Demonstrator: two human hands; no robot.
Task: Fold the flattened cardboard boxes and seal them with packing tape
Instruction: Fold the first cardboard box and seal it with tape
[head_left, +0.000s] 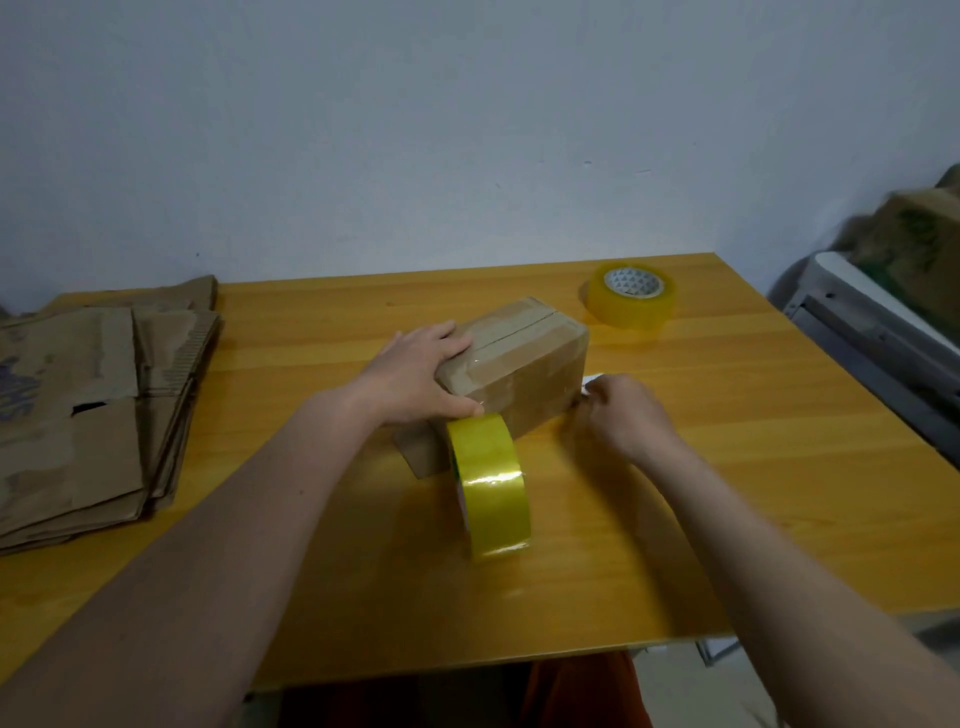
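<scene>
A folded brown cardboard box (524, 358) sits mid-table, its top flaps closed with a seam showing and clear tape over its near face. My left hand (415, 379) holds the box's near left corner, fingers over the top and thumb on the front. A yellow tape roll (491, 486) stands on edge just in front of the box, under my left thumb. My right hand (621, 410) is at the box's right lower corner, fingers curled and pinching a small white piece (592, 381); what it is I cannot tell.
A stack of flattened cardboard boxes (88, 410) lies at the table's left. A second yellow tape roll (631, 295) lies flat at the back right. The yellow wooden table (753, 467) ends near the right, where a grey-white frame (872, 332) and more cardboard (914, 244) stand.
</scene>
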